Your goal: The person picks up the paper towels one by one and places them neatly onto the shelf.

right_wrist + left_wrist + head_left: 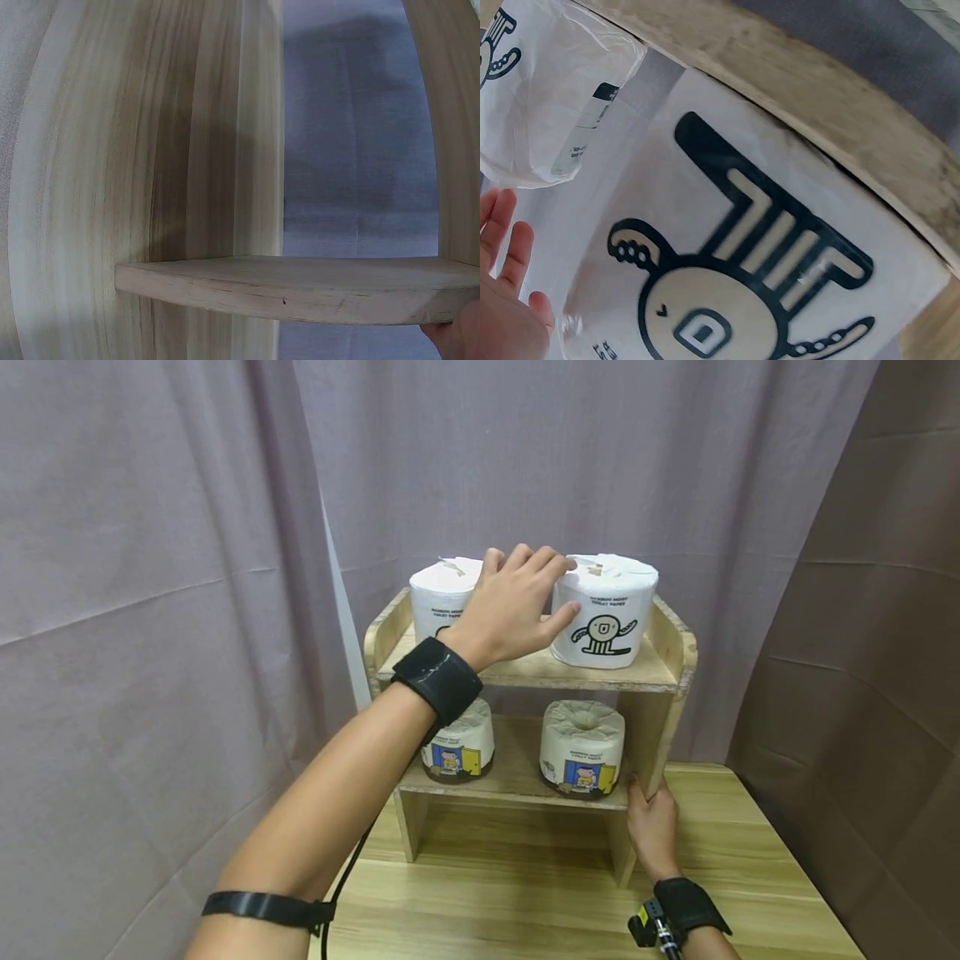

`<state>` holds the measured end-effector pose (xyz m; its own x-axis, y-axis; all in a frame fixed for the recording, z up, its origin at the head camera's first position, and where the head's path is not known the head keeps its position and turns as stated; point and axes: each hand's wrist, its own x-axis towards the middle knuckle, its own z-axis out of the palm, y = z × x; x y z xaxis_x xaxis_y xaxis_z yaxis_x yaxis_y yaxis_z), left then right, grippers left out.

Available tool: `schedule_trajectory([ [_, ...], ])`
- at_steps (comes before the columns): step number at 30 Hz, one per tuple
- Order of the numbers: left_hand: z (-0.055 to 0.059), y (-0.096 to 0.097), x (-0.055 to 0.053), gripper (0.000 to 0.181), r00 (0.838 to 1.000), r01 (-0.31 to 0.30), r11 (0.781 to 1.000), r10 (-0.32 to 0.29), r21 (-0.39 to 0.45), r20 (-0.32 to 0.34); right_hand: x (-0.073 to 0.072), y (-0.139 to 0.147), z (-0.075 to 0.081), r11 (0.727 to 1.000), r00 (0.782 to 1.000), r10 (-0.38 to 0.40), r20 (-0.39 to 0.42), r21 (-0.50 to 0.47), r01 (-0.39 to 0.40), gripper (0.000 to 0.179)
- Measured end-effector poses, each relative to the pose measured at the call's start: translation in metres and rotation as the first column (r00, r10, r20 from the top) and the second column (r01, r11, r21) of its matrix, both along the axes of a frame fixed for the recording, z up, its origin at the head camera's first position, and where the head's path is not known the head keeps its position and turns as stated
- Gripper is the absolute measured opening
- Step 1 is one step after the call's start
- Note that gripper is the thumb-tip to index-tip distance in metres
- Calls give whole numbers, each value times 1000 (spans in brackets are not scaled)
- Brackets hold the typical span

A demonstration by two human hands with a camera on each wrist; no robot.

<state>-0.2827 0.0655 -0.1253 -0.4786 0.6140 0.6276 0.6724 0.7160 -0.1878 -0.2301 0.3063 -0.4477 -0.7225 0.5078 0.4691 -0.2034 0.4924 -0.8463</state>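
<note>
A small wooden shelf (517, 672) has two tiers. On its top stand two white-wrapped toilet rolls: the right one (603, 610) shows a cartoon figure, and the left one (442, 597) is partly behind my left hand (517, 602). That hand reaches over the top tier with fingers spread, its fingertips right at the left edge of the right roll. In the left wrist view the fingers (516, 259) extend between the two white rolls. Low on the shelf's right side panel (651, 735), my right hand (654, 827) grips the panel's front edge.
Two cream toilet rolls with colourful pictures, one on the left (461, 747) and one on the right (583, 752), stand on the lower tier. The shelf rests on a wood-grain table (510, 893). Grey curtains (480, 460) hang behind and at the sides.
</note>
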Motion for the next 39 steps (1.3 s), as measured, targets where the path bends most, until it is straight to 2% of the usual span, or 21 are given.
schedule_trajectory([
  [17, 3, 37, -1, 57, 999, -31, 998, 32, -53, 28, 2, 8, -2, 1000, 1000, -2, 2, 8, 2, 33],
  [29, 3, 44, -7, 58, 995, -75, 991, 82, -108, 60, 4, 3, 2, 1000, 1000, 13, 18, 0, -13, 36],
  [39, 4, 48, -6, 46, 996, -59, 993, 66, -104, 60, 4, 4, -1, 1000, 1000, 1, 11, 3, -1, 34],
])
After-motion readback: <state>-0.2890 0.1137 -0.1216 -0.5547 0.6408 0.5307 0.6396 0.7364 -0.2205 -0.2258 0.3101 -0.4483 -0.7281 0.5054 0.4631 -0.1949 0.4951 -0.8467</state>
